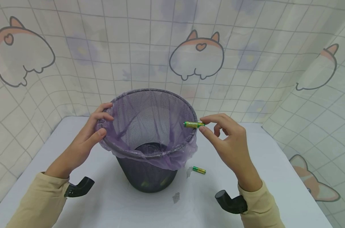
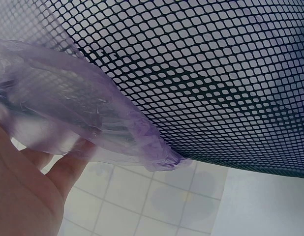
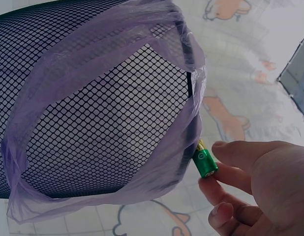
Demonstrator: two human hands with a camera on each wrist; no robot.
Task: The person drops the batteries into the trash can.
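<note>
A black mesh wastebasket (image 1: 146, 182) stands tilted towards me, lined with a thin purple plastic bag (image 1: 172, 160) folded over its rim. My left hand (image 1: 85, 137) grips the rim and bag at the left side, fingers over the edge; in the left wrist view its fingertips are partly behind the bag (image 2: 68, 108). Thumb and forefinger of my right hand (image 1: 232, 139) pinch one end of a green and yellow battery (image 1: 190, 124), which overlaps the right rim in the head view. In the right wrist view the battery (image 3: 206, 163) shows end-on beside the rim.
A second green and yellow battery (image 1: 199, 170) lies on the white table (image 1: 201, 209) right of the basket. Two small grey patches (image 1: 176, 198) mark the tabletop. Blurred yellow-green shapes (image 1: 163, 181) show through the basket's lower mesh. A tile-patterned curtain (image 1: 149, 63) stands behind.
</note>
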